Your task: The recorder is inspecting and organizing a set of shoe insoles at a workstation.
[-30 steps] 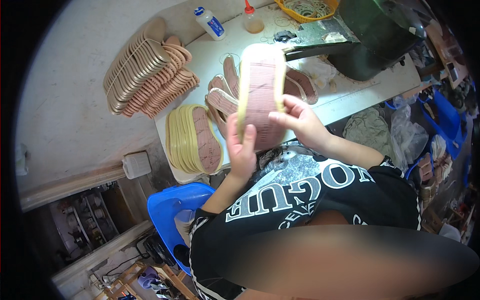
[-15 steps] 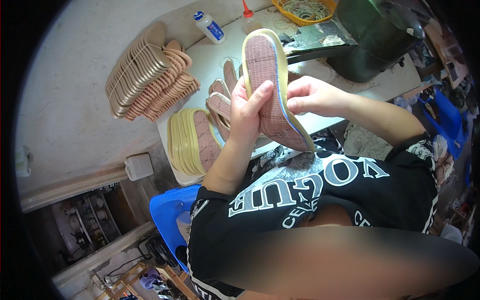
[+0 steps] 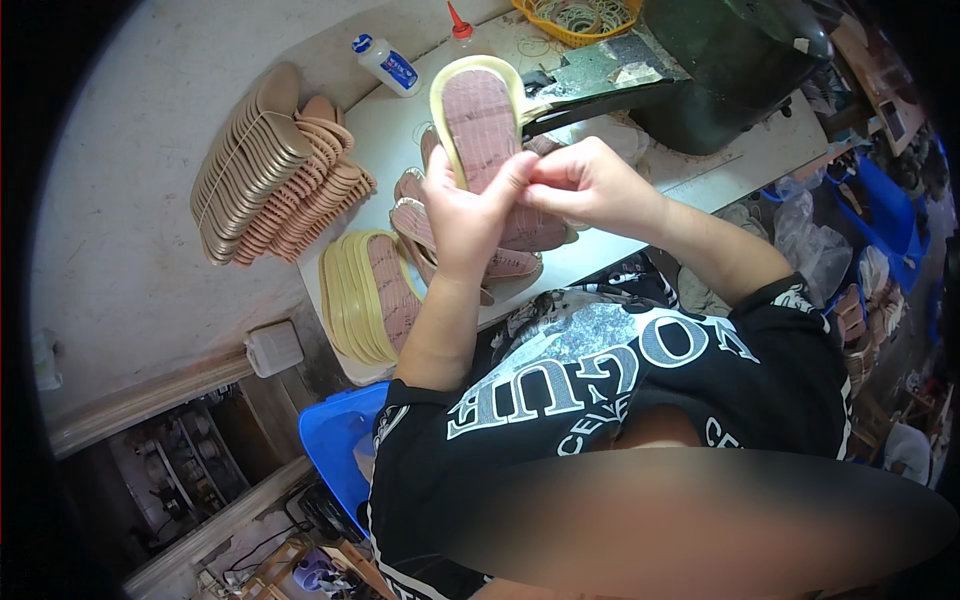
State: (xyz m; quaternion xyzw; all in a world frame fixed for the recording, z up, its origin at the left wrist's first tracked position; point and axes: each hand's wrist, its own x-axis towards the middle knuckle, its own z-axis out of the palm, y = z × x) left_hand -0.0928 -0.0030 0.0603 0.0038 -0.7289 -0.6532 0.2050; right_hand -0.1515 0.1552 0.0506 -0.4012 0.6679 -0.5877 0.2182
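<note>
A shoe insole (image 3: 482, 118) with a brown, grid-marked face and a pale yellow border is held up over the table. My left hand (image 3: 462, 215) grips it along its left side, thumb across the brown face. My right hand (image 3: 598, 188) is pinched at the insole's right edge, close to the left thumb; its fingertips partly hide what they hold. Below the hands, several brown insole pieces (image 3: 412, 222) lie loosely on the white table (image 3: 690, 180). A stack of yellow-edged insoles (image 3: 345, 295) stands at the table's left corner.
Banded gold and tan soles (image 3: 250, 170) lean by the wall. Behind stand a white bottle (image 3: 386, 66), a red-nozzled bottle (image 3: 460, 24) and a yellow basket (image 3: 550, 22) of bands. A dark green machine (image 3: 735, 75) occupies the back right. A blue bin (image 3: 335, 435) sits beside me at left.
The insole has moved left in the picture and tilted, so it looks shorter. My right hand has come nearer my left thumb along the edge. The whole view has shifted slightly.
</note>
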